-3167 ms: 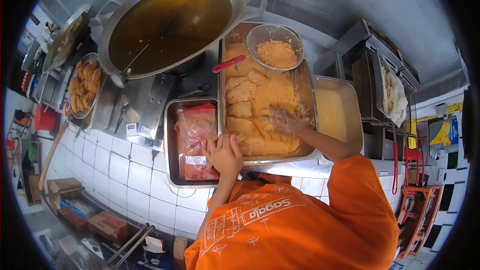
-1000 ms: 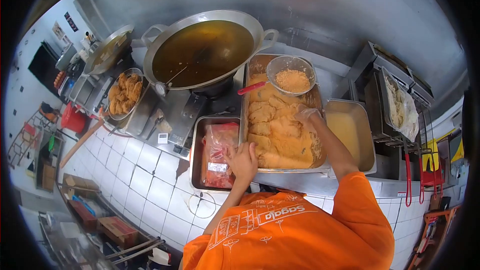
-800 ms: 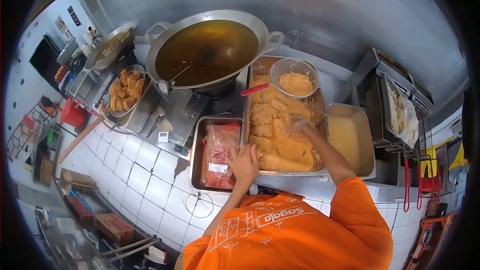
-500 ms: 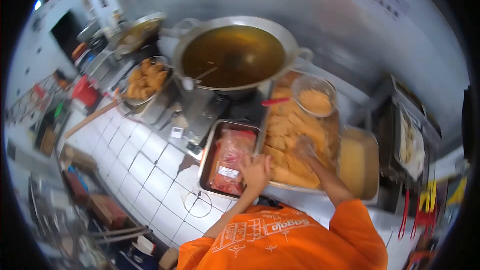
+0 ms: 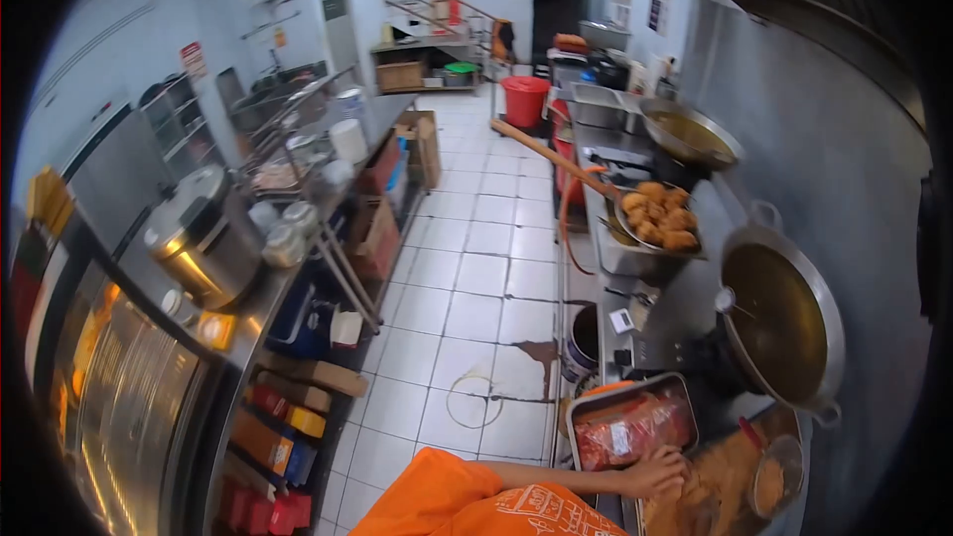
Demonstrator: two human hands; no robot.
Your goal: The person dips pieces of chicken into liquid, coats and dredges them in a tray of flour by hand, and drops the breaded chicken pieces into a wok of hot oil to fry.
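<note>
My left hand [image 5: 655,473] rests where the metal tray [image 5: 586,392] meets the breading tray [image 5: 784,427]. Its fingers are loosely bent and hold nothing that I can make out. Just beyond it, a clear plastic pack of red meat [image 5: 635,427] with a white label lies in the metal tray. Orange-tan breading [image 5: 720,471] covers the breading tray beside the hand. In it sits a sieve-like bowl [image 5: 777,476] with crumbs, near a red handle [image 5: 749,432]. My right hand is not in view.
A large wok of oil [image 5: 774,318] stands on the right, with a strainer of fried pieces [image 5: 655,213] and its long wooden handle [image 5: 541,152] beyond. A second wok [image 5: 692,134] is farther back. Left of the tiled aisle [image 5: 476,278] are a steel pot [image 5: 204,238] and shelving.
The view has swung left and up, from the trays toward the aisle and far room. My right hand, in the breading before, has left the view. My left hand stays by the meat tray.
</note>
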